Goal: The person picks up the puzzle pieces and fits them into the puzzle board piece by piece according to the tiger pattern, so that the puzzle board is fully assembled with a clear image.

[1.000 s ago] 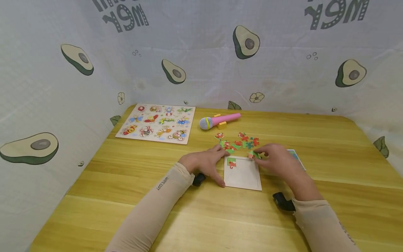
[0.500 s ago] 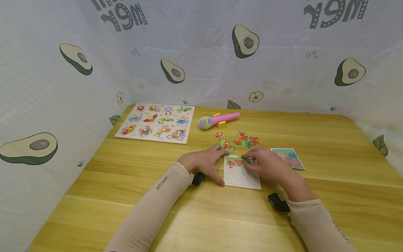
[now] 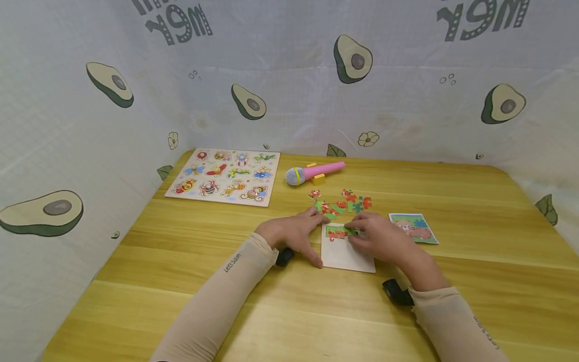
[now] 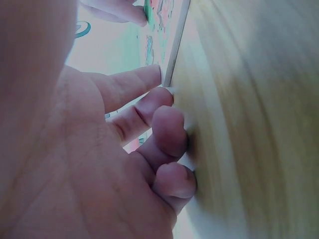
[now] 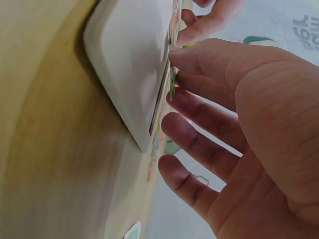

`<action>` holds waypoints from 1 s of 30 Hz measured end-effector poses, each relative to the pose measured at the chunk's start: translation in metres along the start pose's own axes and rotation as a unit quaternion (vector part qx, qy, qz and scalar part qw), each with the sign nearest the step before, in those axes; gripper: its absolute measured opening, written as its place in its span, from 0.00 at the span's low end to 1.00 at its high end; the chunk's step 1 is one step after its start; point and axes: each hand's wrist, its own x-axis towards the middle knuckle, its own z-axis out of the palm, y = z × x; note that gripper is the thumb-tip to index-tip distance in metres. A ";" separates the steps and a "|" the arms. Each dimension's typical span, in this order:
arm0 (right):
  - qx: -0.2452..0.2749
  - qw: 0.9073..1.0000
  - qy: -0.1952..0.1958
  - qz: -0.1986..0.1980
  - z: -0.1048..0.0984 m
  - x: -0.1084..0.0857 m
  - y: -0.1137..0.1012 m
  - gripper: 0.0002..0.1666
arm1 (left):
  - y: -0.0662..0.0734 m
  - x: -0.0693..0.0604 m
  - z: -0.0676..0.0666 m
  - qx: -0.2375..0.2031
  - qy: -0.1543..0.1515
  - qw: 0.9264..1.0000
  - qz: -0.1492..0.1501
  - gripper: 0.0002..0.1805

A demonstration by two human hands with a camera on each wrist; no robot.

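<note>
A square white puzzle board (image 3: 348, 256) lies on the table, with a joined red-and-green piece (image 3: 333, 234) in its upper left corner. My right hand (image 3: 384, 239) pinches a green-edged piece (image 5: 173, 84) between thumb and index finger at the board's top edge, beside the placed one. The other right fingers are spread and loosely bent. My left hand (image 3: 296, 235) rests at the board's left side, thumb at the lower left corner and fingertips near the upper left. In the left wrist view the left hand (image 4: 114, 139) has relaxed fingers, one touching the board edge.
Loose puzzle pieces (image 3: 357, 206) lie behind the board. A picture card (image 3: 413, 229) is to the right. Farther back are a pink toy microphone (image 3: 316, 172) on yellow supports and, at the left, a wooden insect board (image 3: 221, 177). A patterned curtain (image 3: 298, 110) hangs behind the table.
My right hand has moved left with its piece, from the board's top right to beside the corner piece, uncovering the picture card. My left hand has stayed in place.
</note>
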 end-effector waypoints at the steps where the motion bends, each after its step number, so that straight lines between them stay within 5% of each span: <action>1: 0.002 1.000 0.001 -0.003 0.000 0.000 0.000 0.15 | 0.000 0.000 0.000 -0.001 0.000 1.000 -0.001 0.58; 30: 0.015 1.000 0.001 -0.014 0.002 -0.002 -0.001 0.13 | 0.002 -0.001 0.000 -0.011 0.001 1.000 -0.001 0.59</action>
